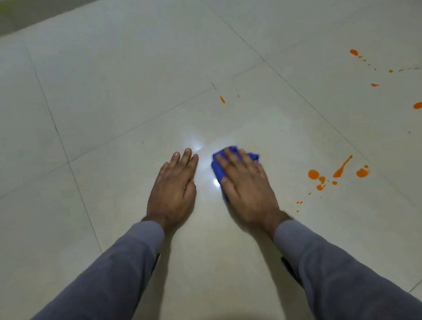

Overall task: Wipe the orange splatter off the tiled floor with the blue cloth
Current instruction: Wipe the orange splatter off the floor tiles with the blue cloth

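**Cloth down, splatter waiting**

A bunched blue cloth (232,155) lies on the pale tiled floor (123,91), pinned flat under the right hand (245,182), whose fingers are spread straight across it rather than curled round it; that grip is a press, not a clasp. The left hand (174,185) rests beside it, palm down on bare tile with fingers together and straight, holding nothing and apparently bracing the person's weight. Grey sleeves (340,276) cover both arms to the wrist.

The tile under and around the cloth shows no orange. The nearest cluster of orange splatter (337,174) sits to the right of the cloth, near it but not touching: round blobs, a long streak and a trail of fine drops. A few small marks (222,99) lie ahead of the hands, and a looser scatter (420,104) spreads well apart toward the far right edge.

By the look of it, the wiping is under way but much remains. The next move calls for sliding the cloth rightward into the nearest cluster with steady downward pressure, gathering the blobs inward so they do not smear across the grout lines (301,97).
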